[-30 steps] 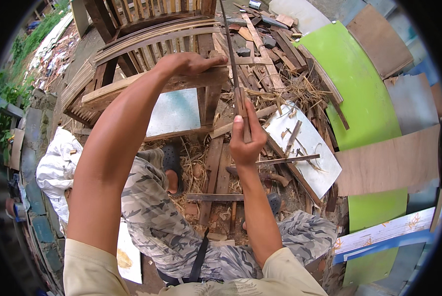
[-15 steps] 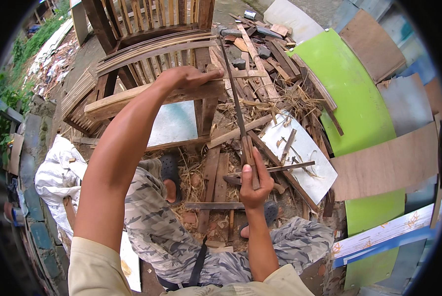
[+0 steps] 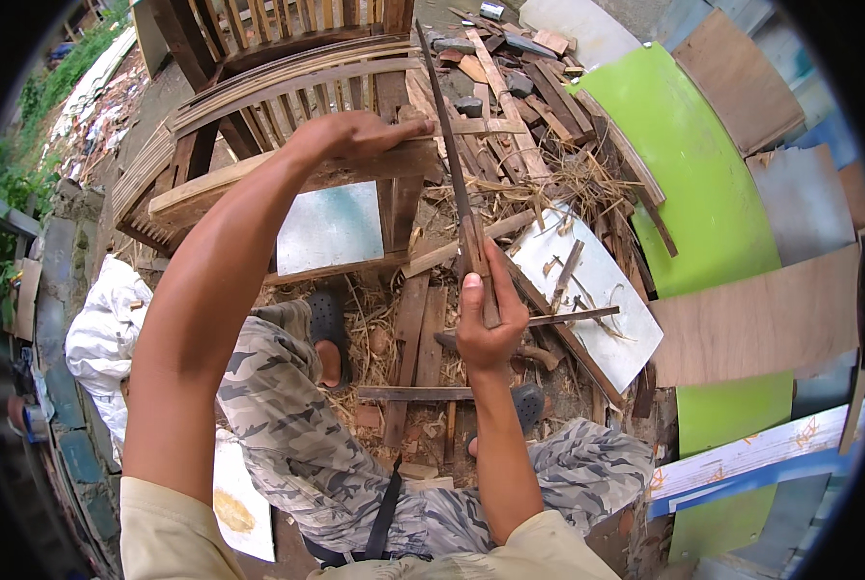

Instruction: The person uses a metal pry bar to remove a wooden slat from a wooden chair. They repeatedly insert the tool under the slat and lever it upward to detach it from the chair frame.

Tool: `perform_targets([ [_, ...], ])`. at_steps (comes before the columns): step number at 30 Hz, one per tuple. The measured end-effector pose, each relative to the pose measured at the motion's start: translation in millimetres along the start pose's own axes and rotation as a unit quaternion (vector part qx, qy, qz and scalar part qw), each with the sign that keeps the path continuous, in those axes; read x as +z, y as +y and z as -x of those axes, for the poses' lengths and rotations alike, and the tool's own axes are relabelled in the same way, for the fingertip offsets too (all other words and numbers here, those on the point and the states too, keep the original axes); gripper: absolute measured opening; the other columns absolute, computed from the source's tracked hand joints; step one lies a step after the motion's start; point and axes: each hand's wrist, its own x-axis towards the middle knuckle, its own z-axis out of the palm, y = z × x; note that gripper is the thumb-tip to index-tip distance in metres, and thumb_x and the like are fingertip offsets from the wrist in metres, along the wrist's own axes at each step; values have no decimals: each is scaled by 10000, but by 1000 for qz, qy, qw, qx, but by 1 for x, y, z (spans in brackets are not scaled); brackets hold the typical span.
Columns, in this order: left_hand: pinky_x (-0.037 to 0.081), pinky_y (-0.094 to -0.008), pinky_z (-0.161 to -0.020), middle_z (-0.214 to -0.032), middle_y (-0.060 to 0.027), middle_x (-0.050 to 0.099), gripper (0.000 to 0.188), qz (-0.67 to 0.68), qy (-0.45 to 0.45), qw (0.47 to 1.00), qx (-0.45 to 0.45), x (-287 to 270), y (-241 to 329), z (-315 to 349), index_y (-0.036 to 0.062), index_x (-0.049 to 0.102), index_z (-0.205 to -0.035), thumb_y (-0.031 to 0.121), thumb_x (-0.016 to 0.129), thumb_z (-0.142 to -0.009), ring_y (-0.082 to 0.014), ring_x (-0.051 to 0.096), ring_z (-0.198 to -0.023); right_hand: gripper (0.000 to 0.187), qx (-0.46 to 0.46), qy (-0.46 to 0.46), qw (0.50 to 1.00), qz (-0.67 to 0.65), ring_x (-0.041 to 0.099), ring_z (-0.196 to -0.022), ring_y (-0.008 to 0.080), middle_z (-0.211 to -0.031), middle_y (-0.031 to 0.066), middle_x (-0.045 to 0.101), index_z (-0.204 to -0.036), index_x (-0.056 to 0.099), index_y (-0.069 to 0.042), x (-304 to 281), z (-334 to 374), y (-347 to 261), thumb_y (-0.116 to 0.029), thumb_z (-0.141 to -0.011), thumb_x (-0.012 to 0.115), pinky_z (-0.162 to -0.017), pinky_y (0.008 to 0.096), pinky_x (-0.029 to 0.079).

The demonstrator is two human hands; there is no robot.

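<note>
Right hand [image 3: 491,324] wrapped around the wooden handle of my saw [image 3: 462,188] — fingers curled in to the palm, thumb laid along the near side and pointing up the handle. The long dark blade slants up and to the left, passing just beside the right end of the front rail [image 3: 379,166] on the slatted wooden chair [image 3: 297,83]. It crosses a pale wooden strip [image 3: 497,127] that juts past that end; I cannot tell whether the teeth touch it.

My left hand [image 3: 367,133] sits on the rail near its right end, back upward, thumb stretched toward the blade. The fingers are mostly hidden, so I can't say how tightly they close, or on what.

My left arm is bent at the elbow, the forearm angling up over the rail — the right forearm rises steeply between my knees, lower than the left hand.
</note>
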Motion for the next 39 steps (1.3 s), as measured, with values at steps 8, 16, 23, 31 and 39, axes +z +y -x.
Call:
perform_targets([
  [8,491,-545,-901,-1031,-329,688,1122,-6,23,999,-27,0,-4,1,-18,766,-968,965,256,-787,-404,672,-1054,476,1,-37,999,32,710,-696,127,-1118,230,731,-1363,584,50,-42,88,2,-92,-912,629,-597,256,531],
  [16,479,-549,-971,-1173,-353,647,1145,-11,3,1000,-25,-1,-8,5,-33,752,-1053,967,263,-781,-438,622,-1175,427,59,-26,998,7,705,-703,150,-1094,207,742,-1342,605,46,-15,57,8,-55,-926,605,-627,270,542],
  [23,468,-550,-982,-1162,-336,663,1148,3,-15,1000,-5,-10,4,17,-27,742,-1092,963,247,-788,-445,622,-1169,436,37,-35,998,23,701,-714,136,-1028,193,749,-1362,582,54,-12,32,-4,-74,-946,592,-633,270,545],
  [31,387,-576,-1090,-1423,-280,532,1094,-25,-73,996,-37,-13,7,13,47,638,-1331,922,205,-836,-429,479,-1363,445,72,-40,996,32,708,-758,122,-1079,171,753,-1354,590,50,-32,95,15,-102,-936,606,-666,271,548],
  [39,426,-539,-1045,-1366,-268,569,1074,-31,-47,998,14,-14,20,19,56,664,-1279,923,213,-833,-427,539,-1287,449,62,-8,997,-40,650,-713,97,-971,142,724,-1383,576,32,11,-18,17,-109,-957,596,-617,258,510],
])
